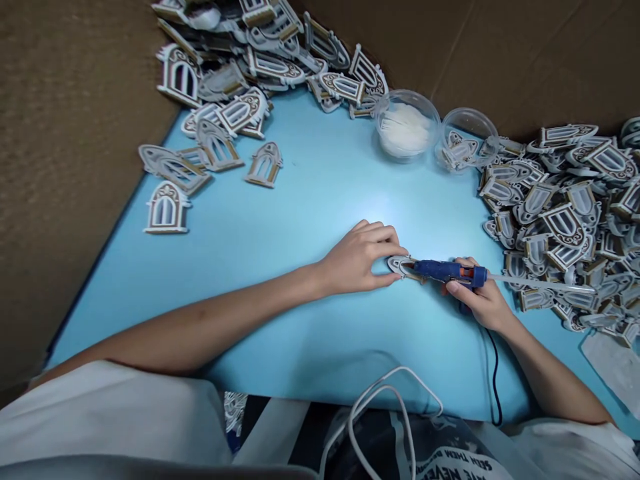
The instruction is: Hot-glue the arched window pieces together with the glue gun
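Note:
My left hand [357,260] pinches a small arched window piece [399,265] at its fingertips, flat on the light blue tabletop [300,200]. My right hand [477,300] grips a blue hot glue gun [440,271], and the gun's nozzle touches or nearly touches the piece's right end. A long translucent glue stick [543,284] runs out of the gun's back to the right, over the edge of a large heap of similar arched pieces [560,220]. Most of the held piece is hidden behind my fingers and the gun.
Further arched pieces [167,208] lie at the left and in a heap at the back. Two clear plastic bowls stand at the back, one holding white material [404,130], the other pieces [459,153]. Brown cardboard walls [65,167] border the table. A black cord [495,380] and white cable [385,407] hang near my body.

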{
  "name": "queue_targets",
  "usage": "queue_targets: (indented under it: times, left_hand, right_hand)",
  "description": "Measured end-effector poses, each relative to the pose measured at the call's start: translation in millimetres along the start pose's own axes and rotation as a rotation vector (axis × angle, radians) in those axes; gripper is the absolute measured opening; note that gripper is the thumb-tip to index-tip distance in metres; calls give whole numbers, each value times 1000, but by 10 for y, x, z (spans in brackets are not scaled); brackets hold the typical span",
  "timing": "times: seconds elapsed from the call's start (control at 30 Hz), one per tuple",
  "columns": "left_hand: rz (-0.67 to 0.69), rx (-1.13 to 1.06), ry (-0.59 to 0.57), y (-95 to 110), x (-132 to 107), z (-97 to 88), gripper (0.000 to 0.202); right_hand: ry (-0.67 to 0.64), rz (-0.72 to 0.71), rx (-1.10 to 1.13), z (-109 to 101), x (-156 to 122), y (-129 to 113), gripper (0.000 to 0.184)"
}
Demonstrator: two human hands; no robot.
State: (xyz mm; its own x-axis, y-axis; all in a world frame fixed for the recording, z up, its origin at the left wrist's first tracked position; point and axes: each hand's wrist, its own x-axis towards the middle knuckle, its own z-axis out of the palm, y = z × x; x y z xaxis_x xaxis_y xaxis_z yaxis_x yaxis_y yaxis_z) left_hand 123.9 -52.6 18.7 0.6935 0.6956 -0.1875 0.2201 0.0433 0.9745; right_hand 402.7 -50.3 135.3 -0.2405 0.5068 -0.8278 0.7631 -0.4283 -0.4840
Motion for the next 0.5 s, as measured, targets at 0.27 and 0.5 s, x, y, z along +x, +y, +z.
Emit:
queue_targets:
  times: [0.27,0.5]
  left_hand:
    - [-1,1,-10,-21,0,6,31]
    - [9,0,0,-16,4,10,31]
  right_hand:
    - [29,10,-3,33,-8,0,62]
    - [32,-1,-9,33,-15,14,60]
